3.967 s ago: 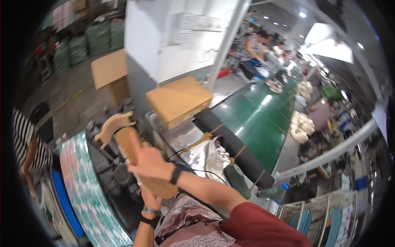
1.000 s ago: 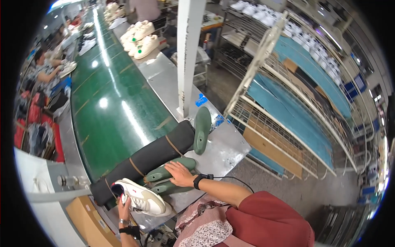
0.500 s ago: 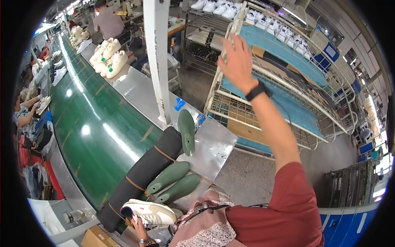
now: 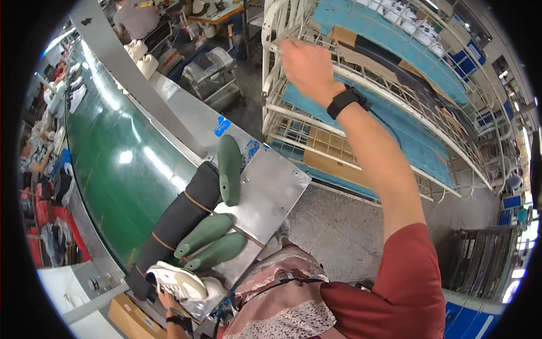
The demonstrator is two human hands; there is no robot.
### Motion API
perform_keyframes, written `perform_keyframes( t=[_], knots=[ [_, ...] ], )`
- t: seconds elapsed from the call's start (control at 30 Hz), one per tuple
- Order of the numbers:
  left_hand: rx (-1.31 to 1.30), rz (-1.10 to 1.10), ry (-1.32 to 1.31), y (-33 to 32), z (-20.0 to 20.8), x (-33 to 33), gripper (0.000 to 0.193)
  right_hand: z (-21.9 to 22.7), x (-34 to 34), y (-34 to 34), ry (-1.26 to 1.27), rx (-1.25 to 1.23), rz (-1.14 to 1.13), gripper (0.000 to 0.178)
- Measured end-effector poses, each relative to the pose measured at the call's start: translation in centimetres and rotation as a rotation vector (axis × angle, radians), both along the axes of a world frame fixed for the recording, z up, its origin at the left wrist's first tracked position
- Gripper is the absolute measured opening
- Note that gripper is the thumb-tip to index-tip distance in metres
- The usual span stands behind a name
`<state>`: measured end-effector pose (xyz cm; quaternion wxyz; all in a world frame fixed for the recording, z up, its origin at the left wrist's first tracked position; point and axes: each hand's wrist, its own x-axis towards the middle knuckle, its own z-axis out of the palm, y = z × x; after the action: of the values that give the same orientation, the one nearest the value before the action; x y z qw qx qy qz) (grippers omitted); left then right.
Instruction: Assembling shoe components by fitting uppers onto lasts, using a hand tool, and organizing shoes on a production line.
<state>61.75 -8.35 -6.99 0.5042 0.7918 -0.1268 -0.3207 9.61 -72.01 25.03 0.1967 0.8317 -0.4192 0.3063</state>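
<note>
My right hand [image 4: 307,69] is stretched out and closed round the pale metal frame of a wheeled-looking shelf rack [image 4: 273,113]. At the lower left, my left hand [image 4: 167,299] grips a white and beige sneaker [image 4: 179,282] by its dark-lined collar end; part of those fingers is hidden. A second pale shoe [image 4: 215,290] lies partly behind that sneaker. Three green shoe lasts rest on the metal bench: one upright-pointing last [image 4: 228,169] farther off, and a pair, an upper last [image 4: 204,233] and a lower last [image 4: 217,252], beside the sneaker.
A black padded roll [image 4: 176,221] tied with cord separates the metal bench [image 4: 265,195] from the green conveyor belt [image 4: 113,186]. A grey post [image 4: 141,85] rises from the bench edge. White shoes [image 4: 406,22] stand on the rack's top. A cardboard box [image 4: 132,319] sits lower left.
My right hand has gone from spread fingers to closed on the rack's frame. The view has shifted, bringing the rack closer. My left hand still holds the sneaker.
</note>
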Motion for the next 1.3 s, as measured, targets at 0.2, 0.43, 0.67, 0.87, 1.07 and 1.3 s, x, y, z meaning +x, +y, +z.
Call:
perform_keyframes(
  t=[0.2,0.43,0.67,0.87,1.07,1.3],
  knots=[
    [0.059,0.059,-0.066,3.9,-1.3,1.5,0.044,0.1,-2.0,1.0,-0.015,0.035,0.064,0.02],
    [0.167,0.149,0.05,5.2,2.0,-1.7,0.041,0.2,-8.1,2.4,0.052,-0.019,0.042,0.026],
    [0.284,0.179,0.254,2.4,5.1,-3.4,0.031,-1.4,-15.2,5.0,0.033,0.113,-0.288,0.043],
    [0.216,0.109,0.443,2.8,6.2,-4.3,0.039,-2.0,-21.0,6.3,0.106,0.162,-0.467,0.052],
    [0.125,0.037,0.357,2.4,8.8,-5.9,0.048,-2.4,-26.9,7.1,0.292,0.102,-0.625,0.064],
    [-0.074,0.264,0.174,-2.0,15.8,-0.1,0.035,-6.1,-23.0,11.2,0.277,-0.295,-1.018,0.054]
  ],
)
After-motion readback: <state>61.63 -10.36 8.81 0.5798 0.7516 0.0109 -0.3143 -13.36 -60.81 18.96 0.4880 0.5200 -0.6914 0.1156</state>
